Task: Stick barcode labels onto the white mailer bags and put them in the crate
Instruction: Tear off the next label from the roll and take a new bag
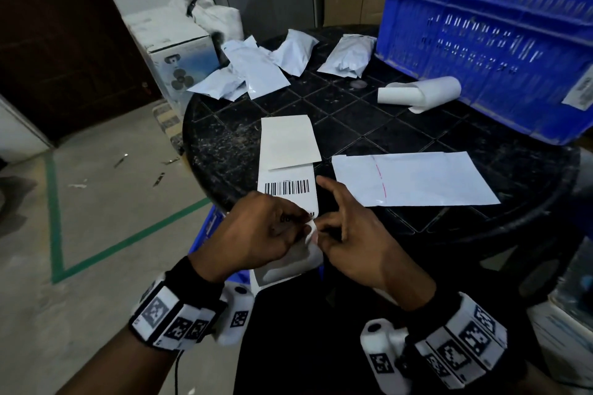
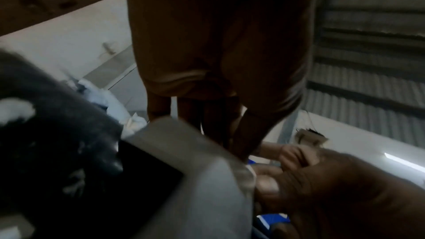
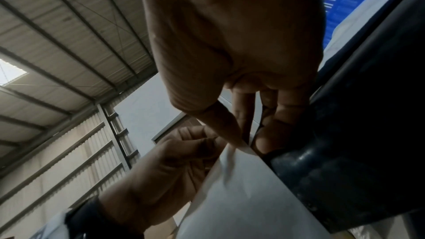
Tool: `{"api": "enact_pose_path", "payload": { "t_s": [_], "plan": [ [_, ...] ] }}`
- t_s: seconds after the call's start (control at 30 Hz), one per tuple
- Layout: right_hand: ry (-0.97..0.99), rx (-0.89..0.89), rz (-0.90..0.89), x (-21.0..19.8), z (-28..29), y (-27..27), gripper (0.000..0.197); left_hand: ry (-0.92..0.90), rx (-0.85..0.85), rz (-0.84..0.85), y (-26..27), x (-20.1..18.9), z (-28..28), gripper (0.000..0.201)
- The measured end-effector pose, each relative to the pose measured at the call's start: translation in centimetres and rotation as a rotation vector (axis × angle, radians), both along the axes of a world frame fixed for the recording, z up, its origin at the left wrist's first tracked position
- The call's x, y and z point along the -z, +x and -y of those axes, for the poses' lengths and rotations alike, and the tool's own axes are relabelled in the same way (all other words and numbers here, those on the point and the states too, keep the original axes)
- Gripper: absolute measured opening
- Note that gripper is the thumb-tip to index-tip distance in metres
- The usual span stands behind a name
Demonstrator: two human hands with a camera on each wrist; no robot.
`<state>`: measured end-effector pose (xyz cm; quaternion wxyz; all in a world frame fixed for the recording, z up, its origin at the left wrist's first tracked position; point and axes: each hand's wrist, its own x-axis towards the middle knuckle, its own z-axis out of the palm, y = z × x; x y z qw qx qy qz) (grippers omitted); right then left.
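A strip of barcode labels runs off the near edge of the black round table and hangs down. My left hand holds the strip at the table edge, fingers curled on it. My right hand pinches a label corner between thumb and finger, with the index finger raised. From below, the right wrist view catches the strip with both hands on it. A flat white mailer bag lies just right of the strip. The blue crate stands at the back right.
Several filled white mailer bags lie at the table's far left. A curled roll of backing paper rests against the crate. A white carton stands on the floor beyond the table. Green tape marks the grey floor at left.
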<state>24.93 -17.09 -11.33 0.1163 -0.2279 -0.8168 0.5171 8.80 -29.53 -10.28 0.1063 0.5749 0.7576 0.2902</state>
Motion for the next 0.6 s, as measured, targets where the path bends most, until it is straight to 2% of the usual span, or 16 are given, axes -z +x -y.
{"api": "enact_pose_path", "payload": {
  "t_s": [0.07, 0.17, 0.23, 0.33, 0.47, 0.53, 0.6],
  "plan": [
    [0.030, 0.009, -0.009, -0.4, 0.1, -0.1, 0.086, 0.003, -0.038, 0.164, -0.3, 0.2, -0.3, 0.007],
    [0.069, 0.011, -0.023, -0.3, 0.2, -0.2, 0.087, 0.012, -0.063, 0.293, -0.1, 0.0, -0.4, 0.019],
    [0.119, -0.018, -0.026, -0.1, 0.3, -0.2, 0.089, -0.010, -0.063, 0.330, 0.2, -0.4, -0.4, 0.031],
    [0.141, -0.015, -0.031, 0.0, 0.5, -0.2, 0.088, -0.002, -0.077, 0.276, 0.5, -0.7, -0.2, 0.041],
    [-0.064, 0.197, -0.047, -0.7, 0.2, -0.5, 0.076, 0.098, -0.126, 0.234, 1.2, -1.1, 0.0, 0.043],
    [-0.263, 0.246, -0.099, -0.8, 0.2, -0.8, 0.069, 0.134, -0.138, 0.225, 1.4, -1.2, 0.1, 0.044],
    [-0.322, 0.260, -0.161, -0.5, 0.4, -0.9, 0.064, 0.146, -0.140, 0.214, 1.5, -1.2, 0.1, 0.046]
  ]
}}
